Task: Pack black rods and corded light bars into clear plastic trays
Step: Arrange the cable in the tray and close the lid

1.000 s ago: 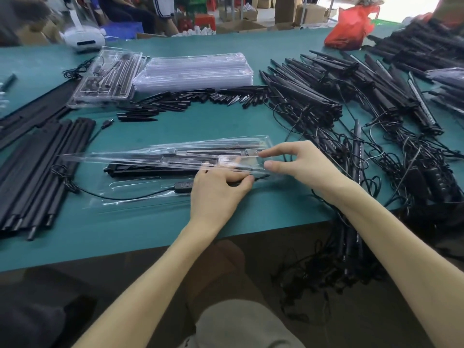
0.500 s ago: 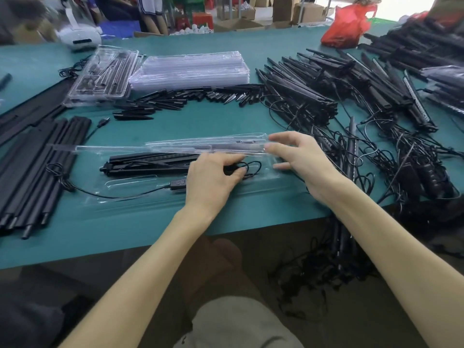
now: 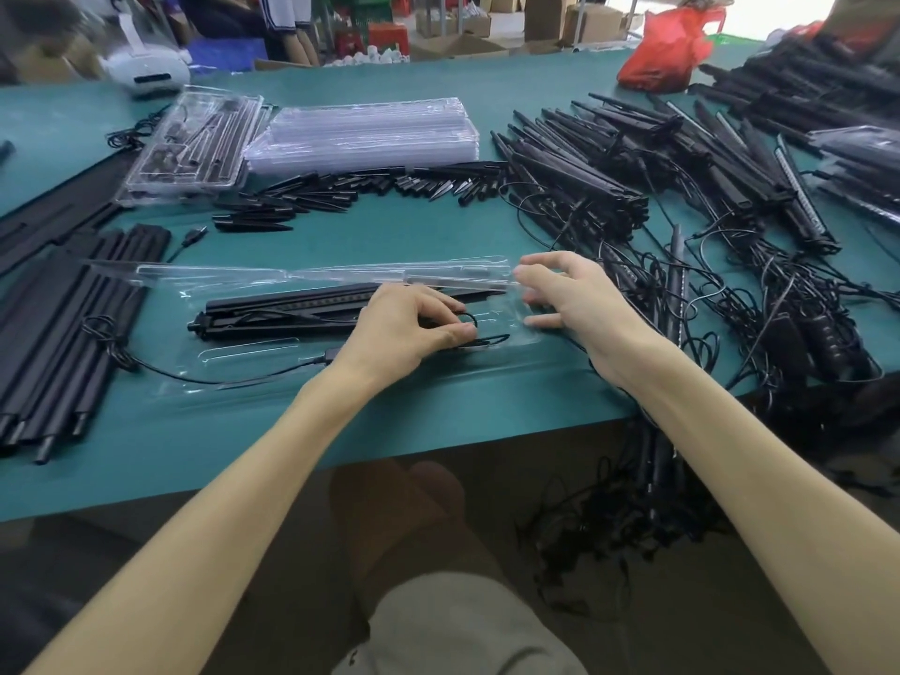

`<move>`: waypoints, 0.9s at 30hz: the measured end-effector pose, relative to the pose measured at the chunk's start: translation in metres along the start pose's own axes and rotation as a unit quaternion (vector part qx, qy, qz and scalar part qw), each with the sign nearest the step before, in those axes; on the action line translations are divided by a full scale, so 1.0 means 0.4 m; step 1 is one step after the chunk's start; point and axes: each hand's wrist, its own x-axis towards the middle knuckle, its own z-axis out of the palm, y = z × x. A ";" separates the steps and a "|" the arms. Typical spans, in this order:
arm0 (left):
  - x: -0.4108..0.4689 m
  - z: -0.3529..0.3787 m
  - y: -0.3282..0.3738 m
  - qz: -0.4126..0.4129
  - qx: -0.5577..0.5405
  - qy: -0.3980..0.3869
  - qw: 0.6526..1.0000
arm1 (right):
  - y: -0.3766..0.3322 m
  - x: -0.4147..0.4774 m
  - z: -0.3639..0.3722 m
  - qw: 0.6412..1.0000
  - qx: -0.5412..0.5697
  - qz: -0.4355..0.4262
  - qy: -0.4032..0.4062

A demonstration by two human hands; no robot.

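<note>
Your left hand [image 3: 404, 328] presses down on the looped cord [image 3: 479, 336] at the right end of the open clear tray [image 3: 253, 355], fingers curled close and pinching the loop against the thumb. Your right hand [image 3: 574, 304] has fingers spread, half open, tips on the tray's hinged lid [image 3: 341, 275] and right edge; no firm grasp that you can see. One light bar [image 3: 287, 309] already lies in the tray, middle of the near table [image 3: 243, 431]; its cord tail and plug [image 3: 331, 355] still trail out front-left. So this tray is partly filled, cord not yet tucked, lid not shut.

Counts: one stack of empty trays [image 3: 365, 134], one stack of packed trays [image 3: 195, 143] far left. Black rods [image 3: 63, 324] at left: roughly ten, hard to tell. Spikes [image 3: 341, 190] and the tangled bar pile [image 3: 682, 197]: too many to count. Plenty left.
</note>
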 end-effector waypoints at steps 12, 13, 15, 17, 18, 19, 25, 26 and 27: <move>0.020 -0.013 0.002 0.117 0.231 -0.025 0.965 | -0.005 -0.003 -0.001 1.000 -0.003 0.000 -0.002; 0.021 -0.011 0.001 0.122 0.237 -0.019 0.964 | -0.006 -0.003 -0.001 1.000 -0.004 0.001 -0.001; 0.024 -0.007 -0.002 0.123 0.230 -0.005 0.965 | -0.006 -0.004 -0.001 1.000 -0.004 0.004 -0.003; 0.022 -0.006 -0.004 0.103 0.189 0.011 0.976 | -0.008 -0.006 0.000 1.000 -0.008 0.007 -0.005; 0.020 -0.004 -0.005 0.091 0.167 0.015 0.982 | -0.007 -0.006 0.001 1.000 -0.010 0.008 -0.006; 0.020 -0.002 -0.008 0.086 0.150 0.016 0.985 | -0.006 -0.006 0.000 1.000 -0.013 0.010 -0.008; -0.005 0.024 -0.013 0.072 0.161 0.060 0.983 | 0.004 0.003 -0.005 0.999 -0.022 0.032 -0.014; -0.013 0.032 -0.013 0.081 0.172 0.073 0.979 | 0.006 0.009 -0.009 0.999 -0.027 0.040 -0.019; -0.022 0.042 -0.013 0.096 0.186 0.084 0.974 | 0.006 0.014 -0.013 0.998 -0.039 0.046 -0.027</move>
